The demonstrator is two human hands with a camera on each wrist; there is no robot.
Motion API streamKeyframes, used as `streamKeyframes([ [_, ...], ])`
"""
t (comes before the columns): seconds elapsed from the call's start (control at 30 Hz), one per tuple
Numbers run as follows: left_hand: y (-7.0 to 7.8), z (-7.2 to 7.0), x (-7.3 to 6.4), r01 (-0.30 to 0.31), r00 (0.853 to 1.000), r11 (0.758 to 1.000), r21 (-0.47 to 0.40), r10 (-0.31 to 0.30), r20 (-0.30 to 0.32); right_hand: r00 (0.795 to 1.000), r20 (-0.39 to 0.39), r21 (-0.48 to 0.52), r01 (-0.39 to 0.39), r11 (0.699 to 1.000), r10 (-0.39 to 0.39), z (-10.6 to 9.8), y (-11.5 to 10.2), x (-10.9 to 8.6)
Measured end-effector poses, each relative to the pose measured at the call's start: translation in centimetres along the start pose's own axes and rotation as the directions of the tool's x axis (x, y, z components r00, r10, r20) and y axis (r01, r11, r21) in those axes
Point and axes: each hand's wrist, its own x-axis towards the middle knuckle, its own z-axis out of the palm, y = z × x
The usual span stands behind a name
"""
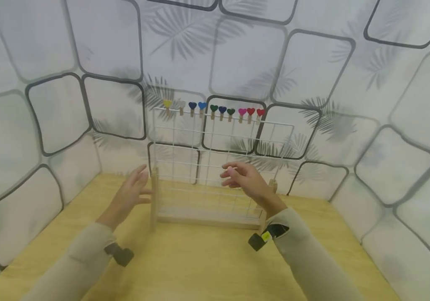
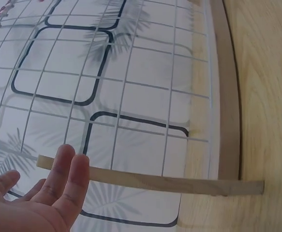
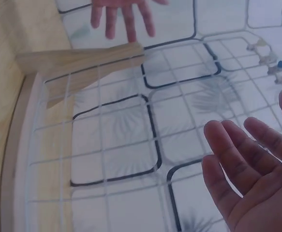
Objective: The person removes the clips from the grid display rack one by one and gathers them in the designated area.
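A white wire grid rack [image 1: 220, 152] stands upright in a wooden base [image 1: 207, 222]. Several small wooden clothespins with coloured hearts, among them a yellow-heart clothespin [image 1: 167, 106] and a pink-heart clothespin [image 1: 242, 114], are clipped in a row along its top wire. My left hand [image 1: 129, 195] is beside the rack's left wooden post [image 1: 154, 196], fingers extended and holding nothing. In front of the grid's right half, my right hand [image 1: 246, 179] has loosely bent fingers with nothing in them. In the right wrist view, the right-hand fingers [image 3: 242, 166] look relaxed and apart.
The rack stands on a yellowish wood-grain table [image 1: 199, 259]. Behind and at both sides rises a pale wall covering [image 1: 248, 58] with dark rounded outlines and leaf prints. A small black camera [image 1: 123, 256] is strapped to the left wrist, another black camera [image 1: 257, 242] to the right.
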Motion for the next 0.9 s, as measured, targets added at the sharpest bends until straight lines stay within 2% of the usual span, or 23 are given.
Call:
streamKeyframes([
  [0.13,-0.1,0.3,0.7,0.003,1.000,0.997,-0.073,-0.001,0.027,0.999,0.019,0.045,0.031,0.998,-0.032,0.3,-1.5,1.5],
  [0.43,0.2,0.4,1.4,0.010,0.999,0.994,-0.112,-0.005,0.047,0.997,0.037,0.113,0.058,0.992,-0.062,0.9,-5.4,4.7],
  [0.67,1.3,0.9,2.3,-0.010,0.999,0.984,-0.180,0.016,0.033,0.991,0.045,0.093,0.122,0.988,-0.126,1.0,-7.9,6.3],
  [0.9,1.4,1.1,2.6,0.009,1.000,0.978,-0.210,-0.006,0.013,0.992,0.067,0.071,0.100,0.992,-0.105,0.9,-8.6,7.3],
])
